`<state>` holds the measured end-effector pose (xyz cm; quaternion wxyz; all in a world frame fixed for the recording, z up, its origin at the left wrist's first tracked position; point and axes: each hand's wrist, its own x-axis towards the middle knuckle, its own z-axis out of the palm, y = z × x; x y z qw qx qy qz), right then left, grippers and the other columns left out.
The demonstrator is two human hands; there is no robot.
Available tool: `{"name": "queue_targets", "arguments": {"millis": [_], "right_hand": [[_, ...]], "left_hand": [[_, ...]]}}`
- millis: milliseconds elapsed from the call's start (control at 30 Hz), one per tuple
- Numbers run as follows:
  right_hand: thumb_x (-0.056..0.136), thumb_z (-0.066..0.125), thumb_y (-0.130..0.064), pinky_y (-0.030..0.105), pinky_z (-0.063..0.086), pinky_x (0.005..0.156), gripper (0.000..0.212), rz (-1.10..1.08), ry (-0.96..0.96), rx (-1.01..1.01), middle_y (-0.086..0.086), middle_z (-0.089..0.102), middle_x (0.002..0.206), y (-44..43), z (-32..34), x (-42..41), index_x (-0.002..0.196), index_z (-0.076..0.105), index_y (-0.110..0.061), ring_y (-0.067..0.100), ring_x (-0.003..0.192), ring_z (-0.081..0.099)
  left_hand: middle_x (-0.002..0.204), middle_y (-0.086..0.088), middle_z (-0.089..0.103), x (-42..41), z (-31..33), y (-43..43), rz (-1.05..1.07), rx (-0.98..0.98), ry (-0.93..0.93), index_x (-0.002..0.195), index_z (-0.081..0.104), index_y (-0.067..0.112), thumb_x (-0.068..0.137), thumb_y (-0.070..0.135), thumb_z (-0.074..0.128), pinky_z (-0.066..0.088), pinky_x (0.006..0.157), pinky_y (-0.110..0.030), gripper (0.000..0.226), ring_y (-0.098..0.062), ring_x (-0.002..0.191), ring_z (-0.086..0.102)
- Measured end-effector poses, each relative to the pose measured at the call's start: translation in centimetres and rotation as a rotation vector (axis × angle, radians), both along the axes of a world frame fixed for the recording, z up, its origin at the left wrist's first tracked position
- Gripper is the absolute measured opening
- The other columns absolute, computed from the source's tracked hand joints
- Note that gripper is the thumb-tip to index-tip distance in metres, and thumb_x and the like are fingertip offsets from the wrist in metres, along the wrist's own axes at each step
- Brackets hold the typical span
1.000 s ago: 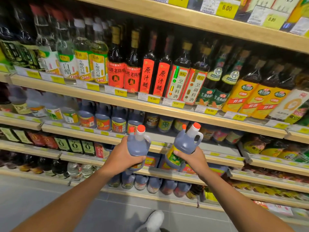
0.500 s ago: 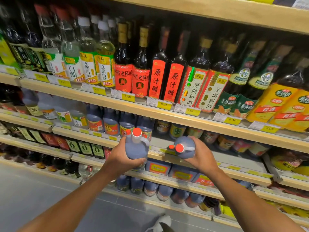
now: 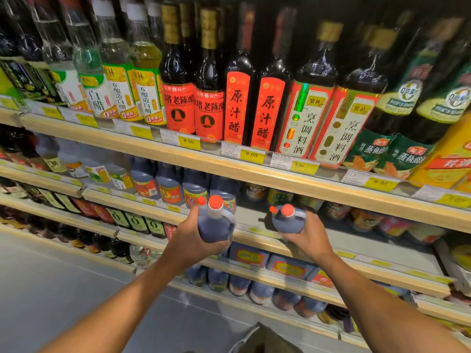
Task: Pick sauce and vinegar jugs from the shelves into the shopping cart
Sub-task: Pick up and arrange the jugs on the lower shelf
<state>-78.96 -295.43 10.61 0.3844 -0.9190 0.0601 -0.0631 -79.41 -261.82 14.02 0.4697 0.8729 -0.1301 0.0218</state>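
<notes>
- Now the left hand is gripping a dark jug from below and behind, fingers curled closed around its lower body; its red cap is pointing up and toward the camera, so the jug is sitting nearly upright.
- The right hand is cupping a second jug (same dark fill, same red cap), fingers wrapped shut around the far side and base, with the jug tipped so the cap is facing the camera.
- Both jugs are hanging in the air just in front of the jug shelf, at about its edge height, the left-hand one to the left, the two apart.
- More dark jugs are standing on that shelf, behind and left of the held ones.
- Tall vinegar and cooking-wine bottles are lining the shelf above it, with yellow price tags along that edge.
- Boxes are sitting one level below the jug shelf, and further jugs lower still.
- No cart is showing in this view.
</notes>
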Motion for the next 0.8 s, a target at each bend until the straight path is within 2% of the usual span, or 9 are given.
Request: {"name": "queue_targets", "arguments": {"millis": [133,200,267,333,400,533,633,700,800], "right_hand": [[0.069,0.094,-0.029,0.002,0.043,0.065,0.033,-0.105,0.073,0.103,-0.013,0.073,0.090,-0.2,0.3,0.6,0.097,0.079,-0.022,-0.003,0.081,0.066],[0.074,0.091,-0.026,0.001,0.039,0.054,0.015,-0.140,0.134,0.106,-0.025,0.065,0.067,-0.5,0.8,0.8,0.076,0.077,-0.021,-0.012,0.060,0.057],[0.076,0.089,-0.031,0.011,0.036,0.044,0.047,-0.182,0.167,0.099,-0.024,0.043,0.033,-0.6,1.5,1.1,0.050,0.050,-0.030,0.000,0.045,0.046],[0.075,0.088,-0.041,0.020,0.028,0.044,0.062,-0.223,0.211,0.113,-0.013,0.036,0.029,-1.0,1.7,1.2,0.044,0.037,-0.024,0.008,0.046,0.040],[0.075,0.087,-0.046,0.031,0.031,0.051,0.062,-0.210,0.280,0.114,-0.007,0.043,0.041,-1.5,1.8,1.2,0.047,0.040,-0.017,0.016,0.050,0.046],[0.078,0.088,-0.035,0.035,0.046,0.067,0.035,-0.173,0.271,0.109,0.003,0.065,0.079,-1.4,2.9,0.0,0.073,0.055,-0.024,0.021,0.077,0.061],[0.079,0.083,-0.043,0.042,0.053,0.081,0.041,-0.303,0.223,-0.039,0.005,0.068,0.106,-1.1,2.7,-2.4,0.101,0.063,-0.016,0.027,0.098,0.065],[0.085,0.069,-0.046,0.041,0.054,0.079,0.033,-0.323,0.086,-0.222,-0.002,0.068,0.107,0.2,2.7,-4.9,0.108,0.065,-0.023,0.025,0.097,0.066],[0.079,0.057,-0.059,0.035,0.053,0.072,0.036,-0.060,0.013,-0.244,-0.011,0.068,0.104,4.1,3.6,-7.5,0.105,0.064,-0.035,0.019,0.088,0.068]], "left_hand": [[0.103,0.020,0.067,0.2,0.1,-0.3,0.006,-0.010,0.068,0.119,0.049,0.035,0.062,0.041,0.096,0.054,0.066,-0.021,0.074,0.004,0.090,0.065],[0.103,0.020,0.067,0.2,0.0,-0.3,0.021,-0.003,0.091,0.119,0.049,0.035,0.062,0.044,0.094,0.057,0.069,-0.026,0.073,0.004,0.090,0.065],[0.104,0.020,0.067,0.1,0.0,-0.3,0.042,0.006,0.103,0.120,0.050,0.034,0.061,0.050,0.093,0.059,0.073,-0.032,0.074,0.003,0.091,0.065],[0.104,0.020,0.067,0.0,0.1,-0.4,0.059,0.015,0.111,0.121,0.051,0.033,0.061,0.053,0.091,0.060,0.074,-0.035,0.075,0.002,0.091,0.066],[0.104,0.020,0.066,-0.1,0.3,-0.5,0.076,0.025,0.117,0.122,0.050,0.033,0.062,0.055,0.090,0.059,0.074,-0.037,0.075,-0.001,0.091,0.066],[0.105,0.012,0.068,-0.5,0.3,-0.7,0.123,0.049,0.125,0.125,0.048,0.031,0.060,0.060,0.086,0.058,0.075,-0.043,0.081,-0.017,0.094,0.066],[0.110,0.011,0.067,-0.7,0.6,-0.8,0.131,0.018,0.206,0.127,0.044,0.035,0.053,0.069,0.084,0.058,0.082,-0.045,0.091,-0.019,0.100,0.065],[0.114,0.013,0.066,-0.7,0.7,-0.8,0.104,-0.035,0.257,0.128,0.041,0.040,0.047,0.079,0.083,0.057,0.088,-0.048,0.099,-0.018,0.105,0.066],[0.115,0.014,0.065,-1.6,0.8,-1.6,0.090,-0.090,0.237,0.126,0.042,0.041,0.052,0.070,0.086,0.057,0.089,-0.047,0.091,-0.017,0.105,0.066]]}}
